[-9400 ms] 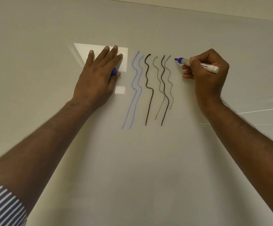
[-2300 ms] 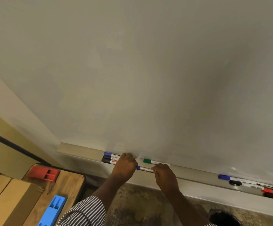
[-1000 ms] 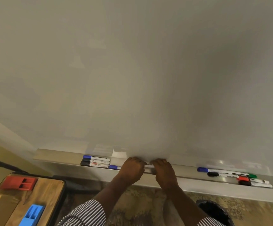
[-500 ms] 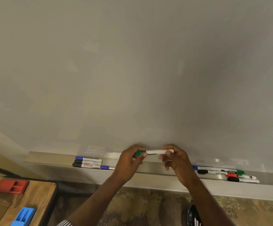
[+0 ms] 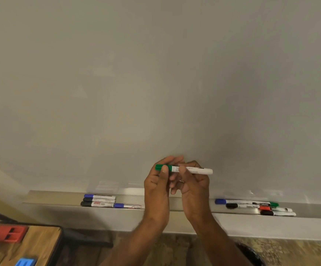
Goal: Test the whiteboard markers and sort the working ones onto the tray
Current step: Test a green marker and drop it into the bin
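Green whiteboard marker (image 5: 192,170) held level, long axis left–right: left hand (image 5: 158,186) fingers pinch the green cap (image 5: 160,167); right hand (image 5: 193,186) fingers grip the barrel.

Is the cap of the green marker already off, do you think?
No, the green cap sits on the green marker, pinched by the left hand while the right hand holds the barrel.

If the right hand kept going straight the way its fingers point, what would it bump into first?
Most likely the left hand: the right hand points leftward along the green marker both hold. Depth is unclear, though.
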### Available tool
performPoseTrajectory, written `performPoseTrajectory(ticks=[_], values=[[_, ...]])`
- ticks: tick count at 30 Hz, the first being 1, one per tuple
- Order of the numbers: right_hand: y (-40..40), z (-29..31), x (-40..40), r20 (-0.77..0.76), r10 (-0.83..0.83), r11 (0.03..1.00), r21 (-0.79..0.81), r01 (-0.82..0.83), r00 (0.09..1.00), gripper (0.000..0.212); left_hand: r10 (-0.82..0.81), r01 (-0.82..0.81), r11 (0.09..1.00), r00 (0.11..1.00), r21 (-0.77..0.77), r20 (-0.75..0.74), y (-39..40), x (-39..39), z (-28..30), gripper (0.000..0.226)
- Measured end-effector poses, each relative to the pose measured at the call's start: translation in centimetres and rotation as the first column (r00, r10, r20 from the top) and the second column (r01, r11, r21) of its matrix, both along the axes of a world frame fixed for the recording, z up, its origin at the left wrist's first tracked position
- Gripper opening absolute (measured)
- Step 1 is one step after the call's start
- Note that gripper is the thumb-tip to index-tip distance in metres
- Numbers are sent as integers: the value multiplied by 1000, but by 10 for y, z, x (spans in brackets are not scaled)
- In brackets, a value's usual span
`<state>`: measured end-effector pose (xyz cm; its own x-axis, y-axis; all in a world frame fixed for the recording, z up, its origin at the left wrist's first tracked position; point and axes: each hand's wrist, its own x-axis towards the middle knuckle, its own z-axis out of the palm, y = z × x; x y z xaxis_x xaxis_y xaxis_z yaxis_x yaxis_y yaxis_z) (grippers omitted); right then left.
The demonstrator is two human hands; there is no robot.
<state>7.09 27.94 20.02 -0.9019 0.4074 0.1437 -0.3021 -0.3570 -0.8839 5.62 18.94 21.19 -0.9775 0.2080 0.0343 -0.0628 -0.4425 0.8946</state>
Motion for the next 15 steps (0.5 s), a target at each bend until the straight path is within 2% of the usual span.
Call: performPoseTrajectory(ticks=[3, 6, 11, 15], values=[[-13, -6, 3, 64, -137, 989, 70, 132, 989, 25, 67, -79, 993, 988, 86, 136, 4, 8, 7, 34], [-30, -12, 4, 112, -261, 960, 134, 246, 959, 18, 113, -154, 981, 950, 122, 290, 8, 16, 9, 36], [-38, -18, 2, 124, -316, 949, 55, 312, 940, 14, 93, -180, 968, 905, 174, 415, 4, 18, 10, 31], [-37, -12, 4, 71, -361, 929, -65, 366, 930, 24, 59, -232, 930, 859, 285, 509, 2, 9, 10, 28]])
